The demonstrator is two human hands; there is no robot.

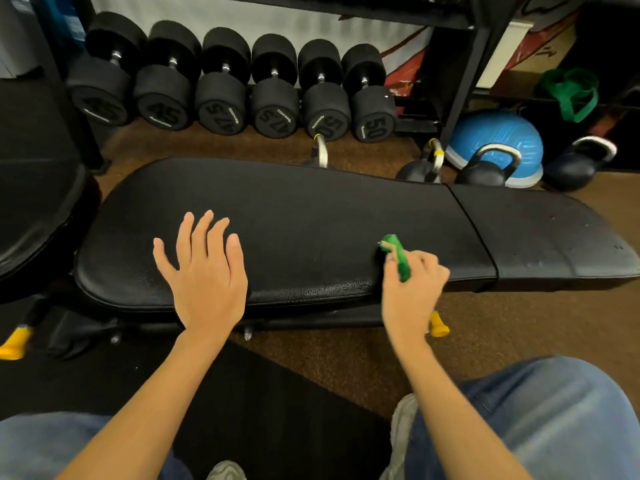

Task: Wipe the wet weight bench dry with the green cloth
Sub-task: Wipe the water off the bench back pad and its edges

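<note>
**Now: one hand flat, one bunched on the cloth**

Right fingers curl tight around the green cloth (398, 257), which is wadded into a narrow roll; its far end pokes out past the knuckles and meets the bench (311, 216) near the front edge. The right hand (412, 287) is a loose fist, thumb side up, wrist bent back over the pad's edge, forearm running down toward the right knee (in blue jeans).

Left fingers are spread and straight, thumb angled out to the side, tips pointing away from the body. The left hand (204, 271) lies palm-down over the wider pad, left of the cloth and well apart from it; whether the palm presses on the pad or hovers just above it I cannot tell. Its forearm stretches back toward the lower left.

Along the pad's near edge, between the hands, the black surface looks beaded and glossy. Behind the bench stand dumbbells (221, 84) in a row and kettlebells (485, 168) on the floor.
</note>
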